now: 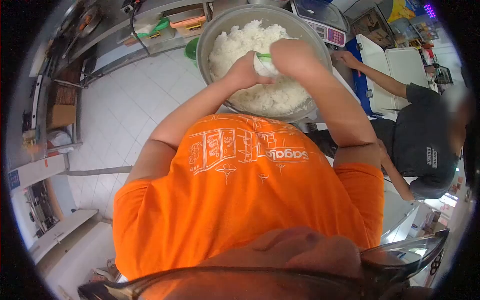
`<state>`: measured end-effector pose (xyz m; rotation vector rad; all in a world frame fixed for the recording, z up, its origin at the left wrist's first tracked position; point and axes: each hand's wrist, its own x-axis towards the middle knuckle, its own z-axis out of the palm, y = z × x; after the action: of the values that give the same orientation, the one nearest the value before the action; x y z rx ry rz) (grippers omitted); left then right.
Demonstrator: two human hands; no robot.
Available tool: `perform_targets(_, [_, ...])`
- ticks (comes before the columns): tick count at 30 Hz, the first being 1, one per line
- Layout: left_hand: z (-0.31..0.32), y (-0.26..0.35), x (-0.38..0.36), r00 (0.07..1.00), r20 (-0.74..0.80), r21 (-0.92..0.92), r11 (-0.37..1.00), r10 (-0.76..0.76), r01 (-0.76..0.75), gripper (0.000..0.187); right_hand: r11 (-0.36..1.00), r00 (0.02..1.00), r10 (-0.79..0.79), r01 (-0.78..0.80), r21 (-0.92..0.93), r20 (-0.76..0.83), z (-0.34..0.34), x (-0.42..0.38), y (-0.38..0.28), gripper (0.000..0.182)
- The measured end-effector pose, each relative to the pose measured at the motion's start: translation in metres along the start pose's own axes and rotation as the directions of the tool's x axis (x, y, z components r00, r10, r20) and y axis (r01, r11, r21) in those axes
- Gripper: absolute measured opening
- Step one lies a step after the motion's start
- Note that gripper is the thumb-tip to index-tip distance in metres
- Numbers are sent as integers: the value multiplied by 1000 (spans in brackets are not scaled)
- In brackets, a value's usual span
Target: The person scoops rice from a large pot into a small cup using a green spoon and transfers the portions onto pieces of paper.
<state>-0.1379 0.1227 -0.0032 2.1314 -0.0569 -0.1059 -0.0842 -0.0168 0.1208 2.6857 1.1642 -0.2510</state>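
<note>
Rice (pixel 260 50) fills a big metal pot (pixel 210 35) at the top of the view, heaped white almost to the rim. Both hands meet over the middle of the heap. The left hand (pixel 245 72) is closed around a small white cup (pixel 262 65), which sits just above the rice. The right hand (pixel 295 57) is fisted on a green scoop (pixel 265 55) — only a short piece of its handle shows between the two hands, right at the mouth of the cup. How much rice is in the cup cannot be told.

An orange shirt (pixel 240 200) takes up the centre of the frame. Behind the pot stands a scale (pixel 325 22) with a keypad, and to its right a white cooler (pixel 395 65) with a blue side. A co-worker in a dark shirt (pixel 425 140) stands at the right, one hand (pixel 347 59) resting near the pot's edge — touching or not, I cannot tell. White floor tiles (pixel 125 110) lie to the left.
</note>
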Motion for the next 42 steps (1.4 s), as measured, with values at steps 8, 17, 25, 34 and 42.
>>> perform_targets(8, [3,-27,-4,975,-149,-281,938,165,-202,103,886,956,55,87,456,-289,-3,-63,72,24])
perform_targets(17, [-12,0,-24,978,-160,-83,986,132,-146,96,425,944,305,-252,869,125,85,-73,12,29])
perform_targets(25, [-11,-2,-17,977,-89,63,980,195,-190,83,634,996,-27,79,769,-80,127,-48,18,28])
perform_targets(34, [-13,-14,-24,950,-129,11,958,285,-286,81,405,990,85,-135,905,109,119,-63,14,28])
perform_targets(42, [-53,-7,-51,942,-295,204,974,162,-103,72,883,966,246,-258,392,81,142,-41,44,23])
